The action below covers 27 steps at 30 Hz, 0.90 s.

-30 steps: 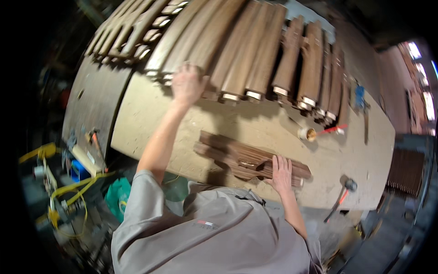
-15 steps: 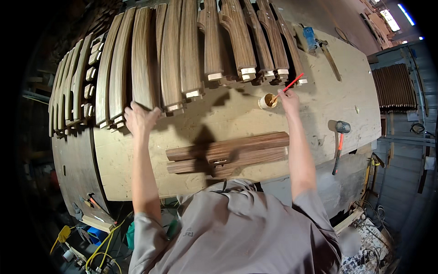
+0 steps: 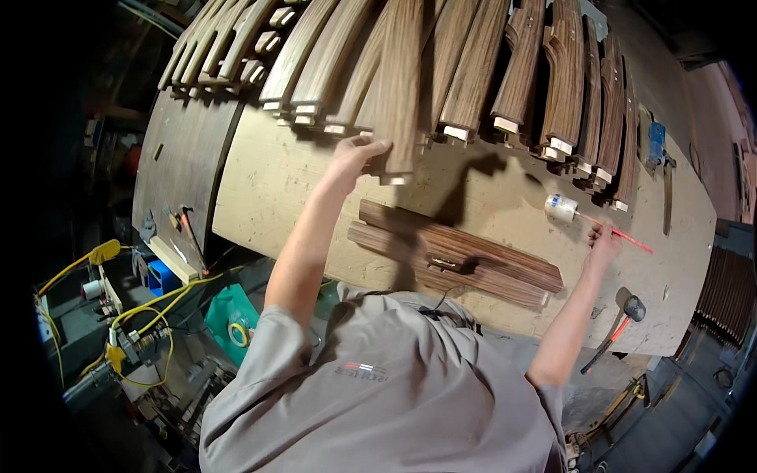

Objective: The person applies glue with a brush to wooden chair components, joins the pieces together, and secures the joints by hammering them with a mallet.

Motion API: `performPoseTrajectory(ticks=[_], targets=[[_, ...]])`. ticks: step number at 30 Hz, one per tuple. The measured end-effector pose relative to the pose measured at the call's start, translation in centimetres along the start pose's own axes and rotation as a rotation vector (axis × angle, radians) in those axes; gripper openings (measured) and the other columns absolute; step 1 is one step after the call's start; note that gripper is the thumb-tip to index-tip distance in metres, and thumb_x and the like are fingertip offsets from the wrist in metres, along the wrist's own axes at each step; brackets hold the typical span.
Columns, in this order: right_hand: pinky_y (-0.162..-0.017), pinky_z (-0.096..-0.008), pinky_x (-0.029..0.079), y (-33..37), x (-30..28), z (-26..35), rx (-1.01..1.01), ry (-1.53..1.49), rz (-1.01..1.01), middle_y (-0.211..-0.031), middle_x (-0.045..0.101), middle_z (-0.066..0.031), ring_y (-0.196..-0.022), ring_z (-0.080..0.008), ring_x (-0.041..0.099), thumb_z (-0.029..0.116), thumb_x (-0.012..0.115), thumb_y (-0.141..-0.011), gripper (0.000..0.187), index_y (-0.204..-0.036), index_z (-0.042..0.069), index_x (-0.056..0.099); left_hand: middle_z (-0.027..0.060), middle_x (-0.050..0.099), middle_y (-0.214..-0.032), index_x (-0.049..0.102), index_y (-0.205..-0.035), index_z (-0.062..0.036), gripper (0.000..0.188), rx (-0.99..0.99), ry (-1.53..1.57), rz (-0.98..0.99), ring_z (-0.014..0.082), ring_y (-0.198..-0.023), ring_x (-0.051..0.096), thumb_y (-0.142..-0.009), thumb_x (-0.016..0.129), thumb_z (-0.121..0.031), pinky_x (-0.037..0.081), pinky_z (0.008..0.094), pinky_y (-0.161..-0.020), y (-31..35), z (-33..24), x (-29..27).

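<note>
A wide, pale tan desk fills the middle of the room, with a darker grey-brown table against its left edge. Bright light falls across the desk, laying dark shadows on its top. Beyond the far right corner stretches a dull brown surface; past the near right corner lies a grey surface, floor or wall unclear. The far left is nearly black.
</note>
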State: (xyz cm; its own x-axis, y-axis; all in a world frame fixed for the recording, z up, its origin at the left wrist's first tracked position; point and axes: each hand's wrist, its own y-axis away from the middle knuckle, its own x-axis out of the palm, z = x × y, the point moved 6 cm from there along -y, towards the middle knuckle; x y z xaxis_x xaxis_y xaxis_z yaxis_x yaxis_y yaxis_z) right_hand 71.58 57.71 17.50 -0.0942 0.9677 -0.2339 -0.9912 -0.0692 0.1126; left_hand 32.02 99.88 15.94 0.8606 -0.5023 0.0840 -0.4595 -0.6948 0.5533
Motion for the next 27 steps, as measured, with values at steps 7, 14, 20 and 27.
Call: performPoseTrajectory(ticks=[7, 14, 20, 27], targets=[[-0.044, -0.0230, 0.038, 6.8, -2.7, 4.1, -0.116, -0.217, -0.153, -0.066, 0.058, -0.0077, -0.050, -0.0128, 0.051, 0.015, 0.054, -0.089, 0.014, -0.084, 0.002, 0.054, 0.0081, 0.066, -0.104, 0.060, -0.112, 0.0005, 0.038, -0.137, 0.343, 0.255, 0.0169, -0.095, 0.062, -0.087, 0.067, -0.028, 0.049, 0.0307, -0.084, 1.2, 3.3, 2.7], [-0.054, -0.0262, 0.049, 21.7, 9.9, 9.3, -0.092, -0.168, 0.346, -0.070, 0.061, -0.0105, -0.058, -0.0158, 0.059, 0.014, 0.057, -0.092, 0.015, -0.089, 0.001, 0.051, 0.0109, 0.061, -0.119, 0.055, -0.121, 0.0044, 0.044, -0.127, 0.428, 0.371, 0.0179, -0.113, 0.055, -0.090, 0.063, -0.025, 0.043, 0.0334, -0.098, 0.8, 2.5, 3.4], [-0.058, -0.0254, 0.053, 27.8, 18.9, 8.6, -0.176, -0.167, 0.631, -0.076, 0.065, -0.0108, -0.063, -0.0127, 0.062, 0.008, 0.056, -0.094, 0.011, -0.092, -0.001, 0.050, 0.0122, 0.061, -0.117, 0.055, -0.120, 0.0069, 0.049, -0.058, 0.441, 0.425, 0.0193, -0.111, 0.056, -0.087, 0.067, -0.027, 0.042, 0.0345, -0.101, 0.0, 3.0, 3.4], [-0.057, -0.0239, 0.052, 28.8, 20.9, 8.1, -0.273, -0.083, 0.648, -0.074, 0.064, -0.0094, -0.064, -0.0118, 0.062, 0.009, 0.059, -0.093, 0.014, -0.091, -0.001, 0.050, 0.0113, 0.064, -0.111, 0.057, -0.117, 0.0069, 0.049, -0.080, 0.479, 0.439, 0.0169, -0.102, 0.061, -0.086, 0.069, -0.028, 0.048, 0.0312, -0.091, 0.3, 3.1, 3.4]])
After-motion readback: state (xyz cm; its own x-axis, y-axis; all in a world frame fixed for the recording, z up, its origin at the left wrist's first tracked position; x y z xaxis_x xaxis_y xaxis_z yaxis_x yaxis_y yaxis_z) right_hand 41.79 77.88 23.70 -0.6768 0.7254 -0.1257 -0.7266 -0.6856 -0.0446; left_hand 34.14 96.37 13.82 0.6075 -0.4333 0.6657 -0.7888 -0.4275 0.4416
